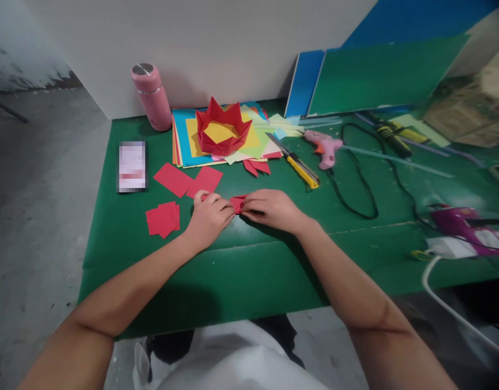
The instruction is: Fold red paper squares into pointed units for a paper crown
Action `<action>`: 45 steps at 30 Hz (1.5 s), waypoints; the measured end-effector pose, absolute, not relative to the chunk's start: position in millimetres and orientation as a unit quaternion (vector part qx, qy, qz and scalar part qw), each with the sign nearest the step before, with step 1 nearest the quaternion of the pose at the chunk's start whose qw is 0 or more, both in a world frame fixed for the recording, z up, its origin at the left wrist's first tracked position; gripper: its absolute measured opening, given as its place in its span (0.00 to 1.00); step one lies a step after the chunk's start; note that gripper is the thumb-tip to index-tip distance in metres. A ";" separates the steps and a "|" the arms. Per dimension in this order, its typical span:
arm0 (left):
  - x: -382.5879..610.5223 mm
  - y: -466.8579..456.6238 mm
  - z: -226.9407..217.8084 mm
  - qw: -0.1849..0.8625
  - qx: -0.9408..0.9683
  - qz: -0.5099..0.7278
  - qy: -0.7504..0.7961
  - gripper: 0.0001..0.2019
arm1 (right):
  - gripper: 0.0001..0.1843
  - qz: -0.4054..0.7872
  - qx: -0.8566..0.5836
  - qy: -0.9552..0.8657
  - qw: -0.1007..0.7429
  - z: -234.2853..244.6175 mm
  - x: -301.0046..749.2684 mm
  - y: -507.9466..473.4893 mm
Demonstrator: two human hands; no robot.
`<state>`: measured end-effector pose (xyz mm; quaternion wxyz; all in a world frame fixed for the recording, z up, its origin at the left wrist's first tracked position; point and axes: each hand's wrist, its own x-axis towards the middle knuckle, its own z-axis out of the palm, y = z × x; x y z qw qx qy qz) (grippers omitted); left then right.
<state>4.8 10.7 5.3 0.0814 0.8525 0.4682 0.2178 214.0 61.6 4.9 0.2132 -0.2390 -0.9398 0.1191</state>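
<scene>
Between my hands lies a folded piece of red paper (238, 203) on the green table. My left hand (211, 218) is closed on its left end, with the fingertips pressed down. At the other end my right hand (271, 208) pinches the same paper between thumb and fingers; part of the fold is hidden under them. Two red paper rectangles (173, 179) lie just beyond my left hand, and a small pile of red paper squares (163, 219) is to its left. Small folded red pieces (257, 167) rest beyond my right hand.
A red folded-paper ring (224, 142) stands on coloured sheets (182, 146) at the back. Left are a pink bottle (152, 100) and a blurred-out phone-like object (131, 167). Rightward lie a yellow cutter (300, 169), a corded pink glue gun (323, 145) and a power strip (452, 247).
</scene>
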 end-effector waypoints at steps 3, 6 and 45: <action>4.3 10.5 5.9 0.097 0.846 0.220 0.476 0.09 | 0.09 0.162 -0.234 -0.934 0.214 4.5 216.0 63.3; 3.6 10.4 6.5 0.120 0.839 0.223 0.482 0.08 | 0.08 0.194 -0.224 -0.931 0.213 4.6 218.0 64.8; 6.8 9.3 5.2 0.163 0.790 0.267 0.527 0.08 | 0.09 0.263 -0.376 -0.868 0.187 10.4 211.5 59.0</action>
